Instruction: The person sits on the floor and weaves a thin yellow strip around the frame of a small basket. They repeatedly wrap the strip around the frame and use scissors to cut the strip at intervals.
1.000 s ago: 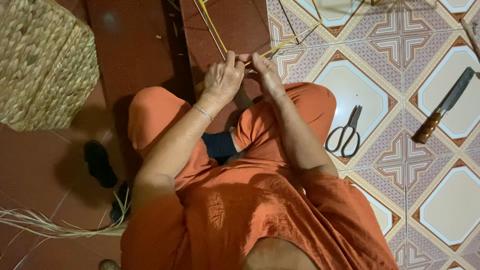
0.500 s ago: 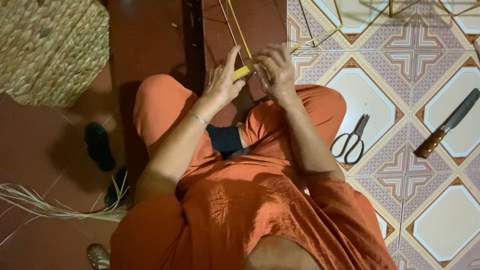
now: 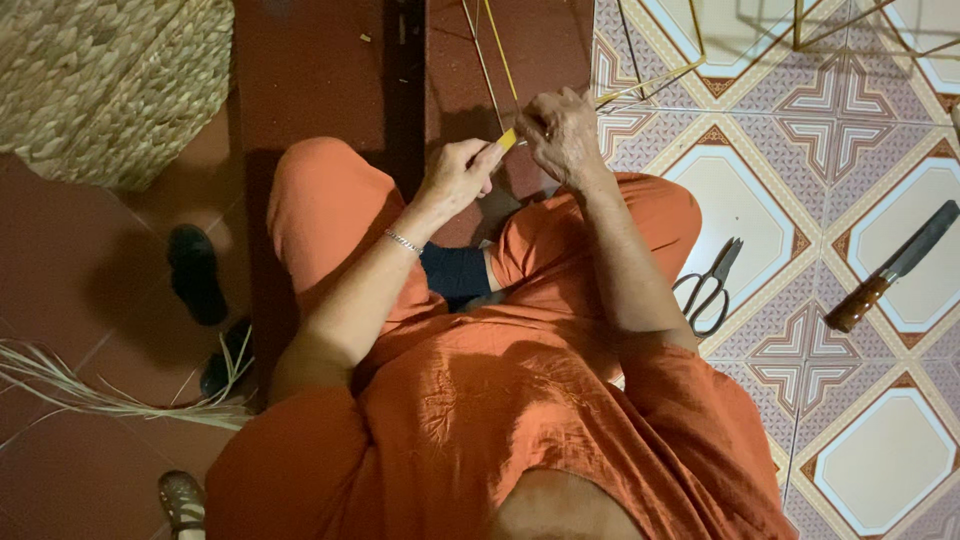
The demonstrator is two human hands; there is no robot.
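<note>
Where the two hands meet above the knees, I log a thin yellow strip (image 3: 508, 138), flat and narrow like split cane, its short end showing bright between the fingers. From that end the strip runs up and away toward the top edge of the view, alongside one paler strand; I cannot separate further strands there with certainty. The left hand (image 3: 458, 177) pinches the strip's near end between thumb and forefinger, other fingers curled. The right hand (image 3: 560, 133) sits just beside it, fingers bent down over the strip; whether the fingertips actually grip it is hidden from me. One thin bracelet (image 3: 404, 241) circles the left wrist.

Taking the strip as landmark: directly below it are the orange-clad knees and one dark sock (image 3: 455, 272). To the right of the strip, on patterned tile floor (image 3: 880, 440), lies one pair of black scissors (image 3: 710, 287), and further right, well apart, one knife with a wooden handle (image 3: 890, 268). Above and right of the strip stands a frame of thin yellow rods (image 3: 800, 25); count not readable. To the left, far from the strip, one woven basket (image 3: 110, 85). Lower left: one bundle of pale dry fibres (image 3: 90, 390), and two dark shoes (image 3: 195, 272).
</note>
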